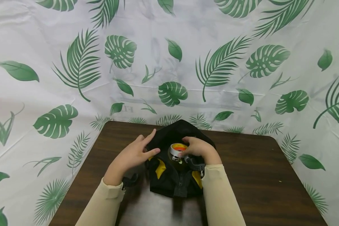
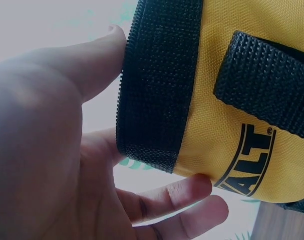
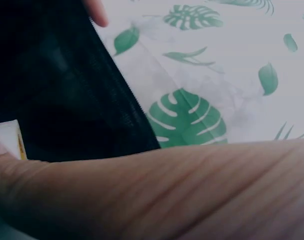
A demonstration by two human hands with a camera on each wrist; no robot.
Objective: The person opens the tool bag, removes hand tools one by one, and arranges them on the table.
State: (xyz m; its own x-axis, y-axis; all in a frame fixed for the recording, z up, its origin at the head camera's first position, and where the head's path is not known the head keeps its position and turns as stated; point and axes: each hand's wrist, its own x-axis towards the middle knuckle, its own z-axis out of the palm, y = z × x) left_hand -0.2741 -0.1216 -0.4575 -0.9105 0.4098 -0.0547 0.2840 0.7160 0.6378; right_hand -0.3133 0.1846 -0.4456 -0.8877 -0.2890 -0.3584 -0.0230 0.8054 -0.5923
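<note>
A black and yellow zippered tool bag [image 1: 161, 185] stands with its top unzipped and its flap raised at the back. Over its opening, my right hand [image 1: 200, 147] pinches a roll of tape [image 1: 174, 153], white outside with a yellow-orange core. The roll's white edge [image 3: 9, 134] also shows at the left of the right wrist view. My left hand [image 1: 132, 156] is at the bag's left side, thumb and fingers extended. In the left wrist view, its fingertips [image 2: 194, 187] are against the yellow fabric [image 2: 207, 145], with the thumb by the zipper edge.
Small shiny items [image 1: 176, 159] show just below the tape, too small to make out. The bag stands on a dark brown wooden table [image 1: 251, 175]. A white leaf-print sheet [image 1: 147, 72] hangs behind and at both sides. A tiny light speck [image 1: 280, 181] lies at the right.
</note>
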